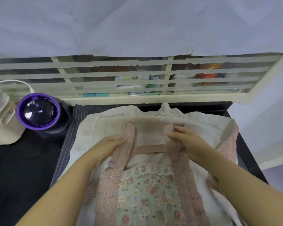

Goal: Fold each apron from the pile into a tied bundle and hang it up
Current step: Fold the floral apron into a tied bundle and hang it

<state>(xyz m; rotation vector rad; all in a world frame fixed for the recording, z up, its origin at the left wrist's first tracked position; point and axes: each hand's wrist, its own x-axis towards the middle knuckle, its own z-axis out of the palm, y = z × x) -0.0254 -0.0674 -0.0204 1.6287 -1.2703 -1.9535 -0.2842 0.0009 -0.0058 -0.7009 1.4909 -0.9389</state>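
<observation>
Both hands were on the cream apron (91, 128) (the one with the floral bib), which lay spread over a grey striped cloth (82, 111) on the dark table (23, 168). I saw the left hand (113, 144) curl its fingers over the left dotted strap (130, 132). The right hand (185, 137) touched the right dotted strap (183, 160), but I could not tell if it pinched the strap.

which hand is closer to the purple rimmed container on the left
Left. The left hand holds a pink dotted strap of the apron on the side toward the purple-rimmed container. The right hand holds the other strap, farther off across the apron.
</observation>
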